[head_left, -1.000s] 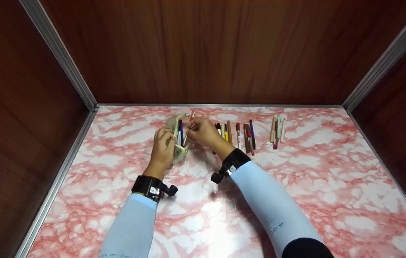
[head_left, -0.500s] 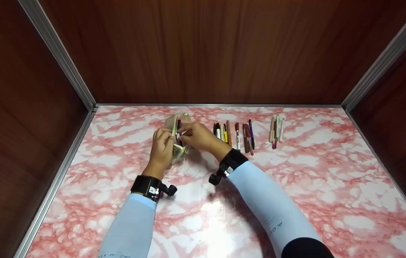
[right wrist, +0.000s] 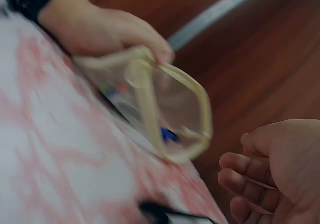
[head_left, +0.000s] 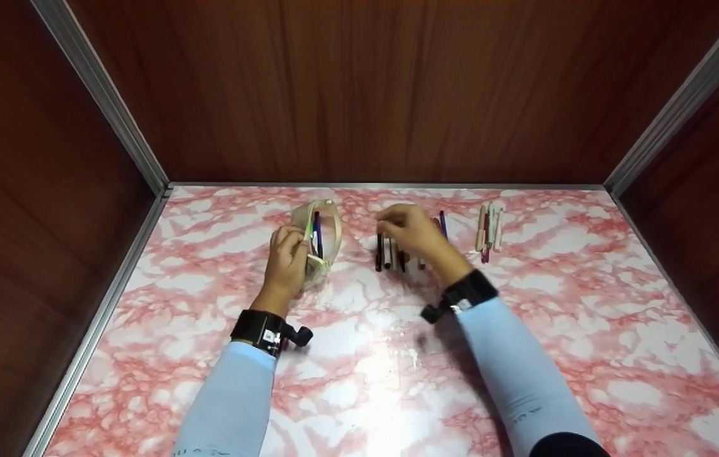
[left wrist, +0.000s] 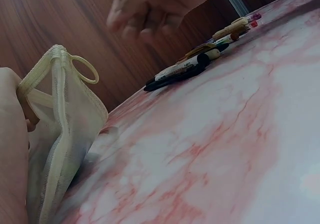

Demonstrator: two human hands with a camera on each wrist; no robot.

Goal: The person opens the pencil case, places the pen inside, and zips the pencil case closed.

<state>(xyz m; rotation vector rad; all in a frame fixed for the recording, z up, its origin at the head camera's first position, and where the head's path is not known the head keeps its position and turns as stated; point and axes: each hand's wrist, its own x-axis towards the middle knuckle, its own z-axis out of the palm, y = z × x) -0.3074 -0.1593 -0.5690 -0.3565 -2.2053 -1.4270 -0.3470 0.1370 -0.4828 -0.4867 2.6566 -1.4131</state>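
Note:
A pale yellow mesh zip pouch (head_left: 336, 241) lies at the back of the table, its mouth spread toward the right. My left hand (head_left: 286, 254) pinches the pouch's near-left edge. Inside, a dark blue pen (head_left: 318, 236) shows among other pens, mostly hidden by the mesh. Over a row of pens hovers my right hand (head_left: 411, 230), fingers loosely bent; in the right wrist view nothing is between them. Below it lie a black pen (head_left: 379, 254) and several other pens, partly covered by the hand. The left wrist view shows a white marker with a black cap (left wrist: 180, 69) there.
Farther right lies another small group of pens, including a pale green pen (head_left: 492, 225). The red-and-white marbled table (head_left: 587, 317) is bounded by brown wood-look panels (head_left: 384, 95) and metal edge strips (head_left: 99, 324).
My right hand put a slim pen into the pouch, let go, and moved right over the pen row. The left hand stays on the pouch, whose mouth now shows more fully.

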